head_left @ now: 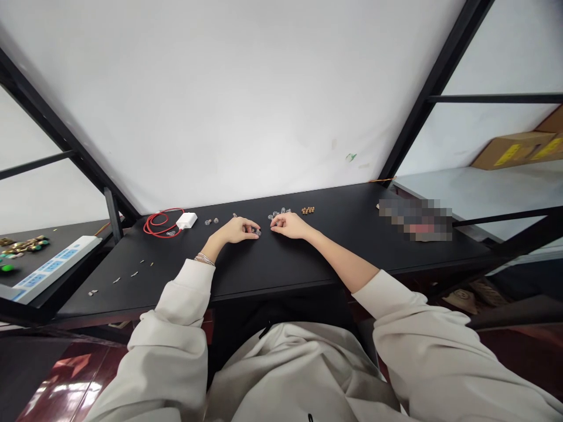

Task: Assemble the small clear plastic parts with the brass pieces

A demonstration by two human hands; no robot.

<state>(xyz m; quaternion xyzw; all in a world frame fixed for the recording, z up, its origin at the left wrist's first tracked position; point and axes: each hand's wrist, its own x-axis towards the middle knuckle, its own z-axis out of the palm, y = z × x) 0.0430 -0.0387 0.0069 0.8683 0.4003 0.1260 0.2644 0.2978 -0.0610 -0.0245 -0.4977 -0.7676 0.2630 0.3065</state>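
Both my hands rest on a black table [334, 240]. My left hand [237, 229] has its fingers curled and pinched around a small clear part [256, 232] at the fingertips. My right hand [288, 224] is also curled, its fingertips pinched near a little heap of clear parts [280, 213]; what it holds is too small to make out. A short row of small brass parts [308, 210] lies just right of that heap. Two tiny parts [211, 221] lie left of my left hand.
A white charger block [186, 220] with a coiled red cable [159, 223] sits at the table's back left. Several small metal bits [127, 275] are scattered at the left front. A white power strip [53, 266] and green-gold pieces [24, 245] lie on the left bench. Cardboard boxes [519, 149] stand far right.
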